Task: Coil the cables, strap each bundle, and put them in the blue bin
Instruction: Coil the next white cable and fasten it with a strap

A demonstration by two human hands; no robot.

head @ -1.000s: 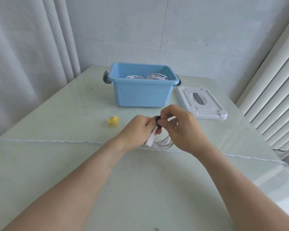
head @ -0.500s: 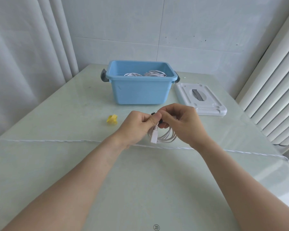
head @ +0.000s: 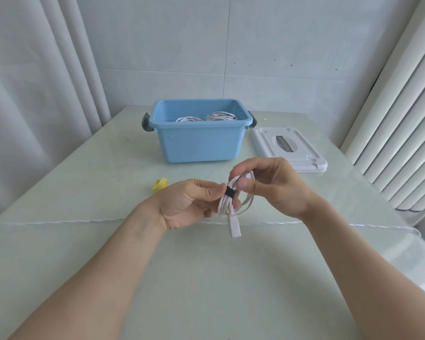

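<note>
A coiled white cable point(head: 233, 204) hangs above the table between my hands, a black strap point(head: 230, 192) wrapped round its loops and a white plug dangling below. My left hand point(head: 189, 204) pinches the coil at the black strap. My right hand point(head: 270, 185) grips the upper part of the coil, thumb pressed against the loops. Behind them stands the blue bin point(head: 199, 143), open, with two white cable bundles point(head: 206, 117) inside.
A yellow strap point(head: 160, 184) lies on the pale green table point(head: 206, 278) left of my hands. The bin's white lid point(head: 288, 149) lies flat to the right of the bin. Curtains hang at the left, a white radiator at the right.
The coil has been lifted and turned so the black strap faces me, now closed round the loops. My right hand shifted to the coil's top; the plug swings down.
</note>
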